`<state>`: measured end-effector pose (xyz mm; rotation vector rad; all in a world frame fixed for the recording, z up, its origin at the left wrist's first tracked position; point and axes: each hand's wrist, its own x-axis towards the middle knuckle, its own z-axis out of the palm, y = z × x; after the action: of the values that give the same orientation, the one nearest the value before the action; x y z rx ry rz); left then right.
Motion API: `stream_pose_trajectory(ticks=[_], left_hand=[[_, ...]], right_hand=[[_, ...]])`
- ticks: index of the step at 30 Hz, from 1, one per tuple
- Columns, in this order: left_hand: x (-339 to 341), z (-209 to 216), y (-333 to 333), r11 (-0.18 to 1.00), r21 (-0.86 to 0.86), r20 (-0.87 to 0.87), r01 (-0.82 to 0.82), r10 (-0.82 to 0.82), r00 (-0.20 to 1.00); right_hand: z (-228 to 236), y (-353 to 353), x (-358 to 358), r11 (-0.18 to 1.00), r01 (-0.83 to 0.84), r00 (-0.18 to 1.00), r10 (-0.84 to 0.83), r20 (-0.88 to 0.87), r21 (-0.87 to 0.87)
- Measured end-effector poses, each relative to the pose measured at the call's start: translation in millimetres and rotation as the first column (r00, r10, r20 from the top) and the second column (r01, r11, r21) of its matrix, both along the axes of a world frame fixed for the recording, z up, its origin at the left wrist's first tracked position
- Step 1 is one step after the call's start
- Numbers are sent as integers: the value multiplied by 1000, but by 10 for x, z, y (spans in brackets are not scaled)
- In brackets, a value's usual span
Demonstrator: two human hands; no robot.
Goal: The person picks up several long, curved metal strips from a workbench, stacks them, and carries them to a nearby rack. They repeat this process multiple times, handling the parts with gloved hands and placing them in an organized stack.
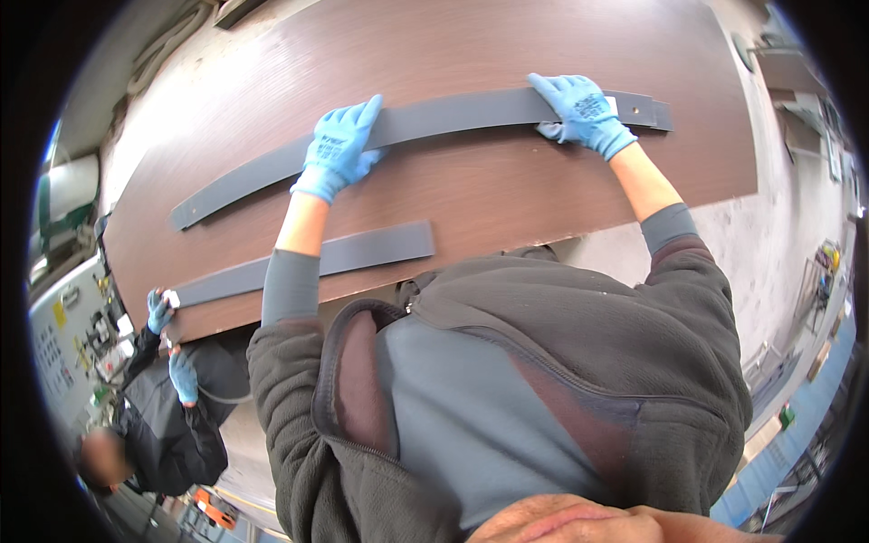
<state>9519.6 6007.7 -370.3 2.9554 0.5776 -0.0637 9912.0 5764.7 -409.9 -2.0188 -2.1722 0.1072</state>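
A long dark grey flat strip lies across the brown tabletop, with a small hole near its right end. Beneath that end, a bit of a second grey piece sticks out. My left hand, in a light blue glove, grips the strip left of its middle, fingers over the top and thumb at the near edge. Toward the right end, my right hand, gloved alike, grips it the same way. A white label shows beside the right hand.
A shorter grey strip lies along the table's near edge, partly behind my left forearm. At the lower left, a person in dark clothes has a blue-gloved hand at its far left end. Shelving stands at the right.
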Motion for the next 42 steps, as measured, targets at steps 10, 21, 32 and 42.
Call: stream_pose_trajectory(ticks=[10,21,32,42], left_hand=[[-82,-136,-225,996,25,67,-89,87,994],[71,-55,-239,989,-39,123,-144,148,981],[19,-128,-224,990,-24,164,-141,143,976],[-33,-164,-189,988,-7,158,-154,153,975]], right_hand=[[-119,68,-27,959,-53,998,56,-4,279],[-447,-1411,1959,556,732,604,-797,4,395],[-129,-1334,2004,345,923,185,-784,592,168],[-386,-1095,2130,439,894,347,-805,481,89]])
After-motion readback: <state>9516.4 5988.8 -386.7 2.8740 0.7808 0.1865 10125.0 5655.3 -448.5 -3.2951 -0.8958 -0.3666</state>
